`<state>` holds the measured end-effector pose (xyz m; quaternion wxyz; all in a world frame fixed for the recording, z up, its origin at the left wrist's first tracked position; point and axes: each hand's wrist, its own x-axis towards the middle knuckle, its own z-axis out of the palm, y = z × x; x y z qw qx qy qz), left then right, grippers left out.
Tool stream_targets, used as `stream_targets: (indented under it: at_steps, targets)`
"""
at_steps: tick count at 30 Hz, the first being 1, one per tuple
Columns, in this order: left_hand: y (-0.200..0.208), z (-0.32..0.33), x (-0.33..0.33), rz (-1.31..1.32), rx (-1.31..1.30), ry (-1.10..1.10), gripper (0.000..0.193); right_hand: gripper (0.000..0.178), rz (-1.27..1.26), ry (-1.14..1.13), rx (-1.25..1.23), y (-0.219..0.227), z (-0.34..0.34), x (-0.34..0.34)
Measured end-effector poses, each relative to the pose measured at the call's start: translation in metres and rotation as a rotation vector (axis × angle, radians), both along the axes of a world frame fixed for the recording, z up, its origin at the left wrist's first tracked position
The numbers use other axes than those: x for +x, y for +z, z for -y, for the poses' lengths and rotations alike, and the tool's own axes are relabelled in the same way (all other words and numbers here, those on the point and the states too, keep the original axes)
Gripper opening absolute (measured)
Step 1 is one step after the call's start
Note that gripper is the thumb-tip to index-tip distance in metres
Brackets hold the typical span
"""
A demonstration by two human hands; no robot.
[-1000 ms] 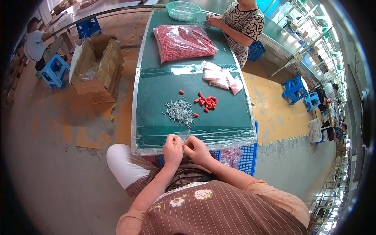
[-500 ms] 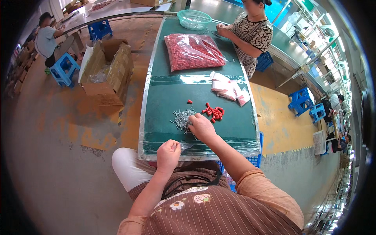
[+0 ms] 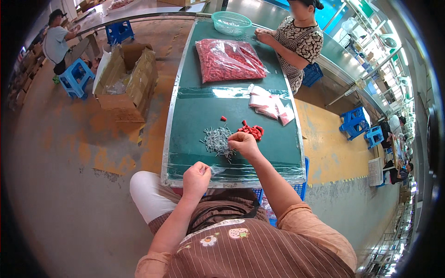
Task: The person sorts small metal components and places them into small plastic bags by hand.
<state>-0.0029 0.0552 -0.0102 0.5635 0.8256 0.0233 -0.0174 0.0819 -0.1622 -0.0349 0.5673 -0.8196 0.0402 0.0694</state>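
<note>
The long green counter [image 3: 192, 109] runs away from the person, and on its far half lies a large clear bag of red pieces [image 3: 229, 60], with a mint-green basket [image 3: 232, 21] beyond it. Nearer, toward the right edge, sit several flat white-and-red packets [image 3: 265, 104]. The hands are well apart from each other: the left hand [image 3: 196, 180] is at the near edge, thumb and fingers drawn together, though whether they grip clear film cannot be told; the right hand [image 3: 245, 144] is farther in, fingertips pinched, their contents hidden. The pile of grey pins [image 3: 217, 141] lies just left of the right fingertips and farther off, ahead of the left hand, so the right is clearly nearer; its pins point every way, sharing no long axis. The heap of red caps [image 3: 252, 131] is just beyond the right hand, and one loose cap [image 3: 223, 118] lies past the pins.
</note>
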Motion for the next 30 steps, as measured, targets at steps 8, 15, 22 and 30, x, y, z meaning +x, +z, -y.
stream_targets:
  at_steps: [8,15,22,30]
  targets:
    - [0.001,-0.001,0.000,-0.015,0.002,-0.002,0.008,0.015,-0.235,-0.144,0.372,0.025,0.001,-0.009]
    - [0.010,0.000,0.002,-0.036,0.003,0.022,0.009,0.013,-0.254,-0.162,0.456,0.027,0.001,-0.013]
    - [0.014,0.002,0.009,-0.012,0.019,0.021,0.010,0.013,-0.236,-0.151,0.545,0.028,0.001,-0.011]
    - [0.009,0.002,0.011,-0.008,0.032,0.014,0.010,0.015,-0.224,-0.151,0.392,0.028,0.002,-0.012]
